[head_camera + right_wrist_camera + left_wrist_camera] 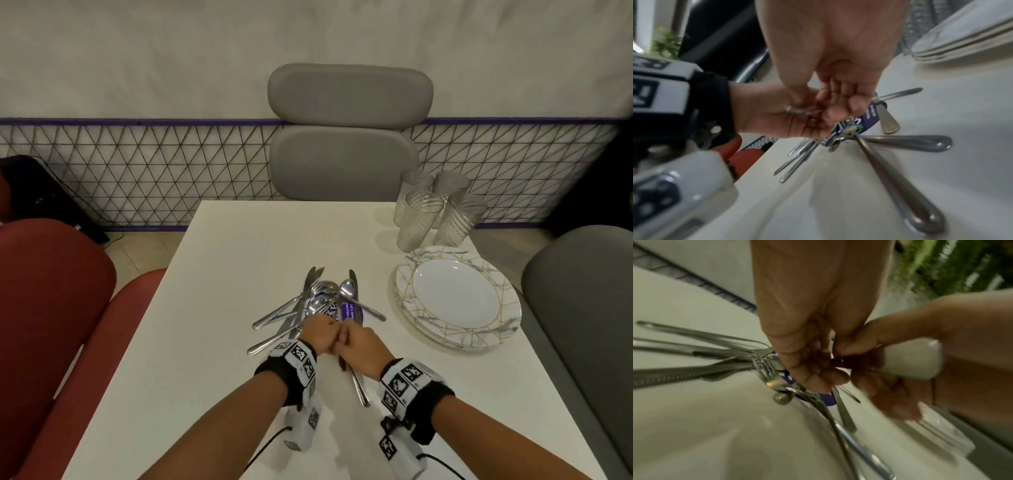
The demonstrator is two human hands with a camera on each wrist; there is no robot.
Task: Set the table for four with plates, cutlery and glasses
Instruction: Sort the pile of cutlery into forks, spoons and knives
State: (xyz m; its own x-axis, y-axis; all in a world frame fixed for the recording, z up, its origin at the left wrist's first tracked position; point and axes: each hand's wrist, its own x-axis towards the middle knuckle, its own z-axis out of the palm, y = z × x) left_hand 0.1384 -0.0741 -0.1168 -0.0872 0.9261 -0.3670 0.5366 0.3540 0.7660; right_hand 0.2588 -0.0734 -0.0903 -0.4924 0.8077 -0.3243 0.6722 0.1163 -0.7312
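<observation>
A pile of cutlery [317, 296] (spoons, forks and knives) lies mid-table on a blue card [350, 308]. My left hand [318, 334] and right hand [359, 342] meet knuckle to knuckle at the pile's near edge, fingers curled. In the right wrist view a small shiny metal piece [795, 111] is pinched between the fingers of both hands; which utensil it is stays hidden. One long handle [359, 387] runs out from under the right hand toward me. A stack of marbled plates [500, 329] sits at the right, with several ribbed glasses [419, 219] behind it.
The white table [239, 257] has bare surface to the left and near me. A grey chair [346, 137] stands at the far side, a red chair [51, 291] on the left and another grey seat [582, 291] on the right.
</observation>
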